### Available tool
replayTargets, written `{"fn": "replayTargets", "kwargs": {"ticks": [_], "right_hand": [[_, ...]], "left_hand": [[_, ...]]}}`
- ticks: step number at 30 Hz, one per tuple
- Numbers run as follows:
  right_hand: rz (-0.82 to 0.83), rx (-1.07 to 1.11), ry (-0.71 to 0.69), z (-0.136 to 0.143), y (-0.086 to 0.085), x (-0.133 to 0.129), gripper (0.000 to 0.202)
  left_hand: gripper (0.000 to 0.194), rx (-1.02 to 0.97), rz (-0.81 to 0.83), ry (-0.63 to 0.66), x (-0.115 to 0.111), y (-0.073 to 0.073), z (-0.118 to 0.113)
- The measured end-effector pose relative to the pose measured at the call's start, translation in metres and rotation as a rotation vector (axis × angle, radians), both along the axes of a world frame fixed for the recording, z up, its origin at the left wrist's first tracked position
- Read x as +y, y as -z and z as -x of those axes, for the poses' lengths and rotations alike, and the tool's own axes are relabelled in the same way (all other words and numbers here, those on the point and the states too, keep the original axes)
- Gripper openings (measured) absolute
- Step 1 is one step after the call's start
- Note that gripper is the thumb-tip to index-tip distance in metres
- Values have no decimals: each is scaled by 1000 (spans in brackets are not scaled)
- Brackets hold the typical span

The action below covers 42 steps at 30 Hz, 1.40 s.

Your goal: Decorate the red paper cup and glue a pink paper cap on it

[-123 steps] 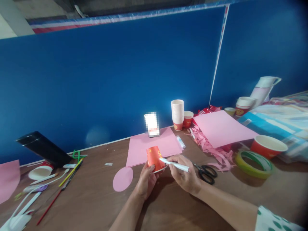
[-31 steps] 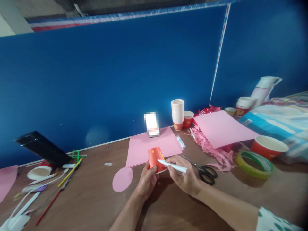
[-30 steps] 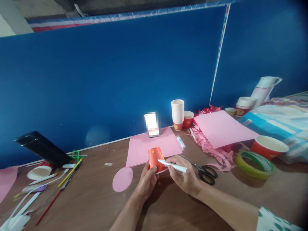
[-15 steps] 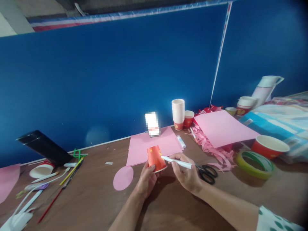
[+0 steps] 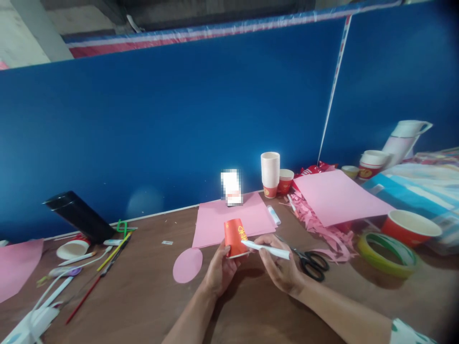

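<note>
My left hand [image 5: 219,271] is closed around a red paper cup [image 5: 234,235] with yellow lettering, held upside down with its rim toward me. In my right hand [image 5: 281,271] is a white pen [image 5: 271,250], gripped like a writing tool. Its tip meets or nearly meets the right side of the cup; I cannot tell whether it touches. Behind the cup lie pink paper sheets [image 5: 210,224]. A pink paper oval [image 5: 187,265] rests left of my left hand. Black-handled scissors [image 5: 312,264] lie just right of my right hand.
Stacked paper cups [image 5: 270,172] stand by the blue partition [image 5: 179,110]. On the right are pink paper scraps [image 5: 308,215], a yellow-green tape roll [image 5: 389,255], a large red cup [image 5: 410,228] and a jug [image 5: 403,141]. A black bottle [image 5: 81,217] and brushes [image 5: 95,282] lie left.
The view has shifted slightly, so things appear a little lower and further right. The cup has turned a little in my left hand, showing more yellow lettering. Both hands keep their holds.
</note>
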State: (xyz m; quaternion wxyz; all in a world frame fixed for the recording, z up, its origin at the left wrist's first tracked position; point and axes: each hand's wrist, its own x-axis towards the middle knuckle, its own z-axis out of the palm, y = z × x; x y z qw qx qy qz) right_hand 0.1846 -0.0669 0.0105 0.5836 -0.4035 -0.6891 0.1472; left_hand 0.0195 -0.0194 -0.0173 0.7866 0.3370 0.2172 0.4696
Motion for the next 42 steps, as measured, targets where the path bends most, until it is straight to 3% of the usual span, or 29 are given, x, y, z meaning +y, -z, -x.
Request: {"fn": "replayTargets", "kwargs": {"ticks": [7, 14, 33, 42], "right_hand": [[-43, -20, -11, 4, 8, -3, 16], [19, 32, 73, 2, 7, 2, 13], [34, -46, 40, 2, 7, 3, 14], [47, -32, 22, 2, 7, 3, 14]], "left_hand": [[29, 34, -104, 19, -3, 0, 0], [35, 54, -99, -10, -2, 1, -1], [36, 57, -97, 3, -1, 3, -2], [37, 91, -93, 10, -2, -2, -3]]}}
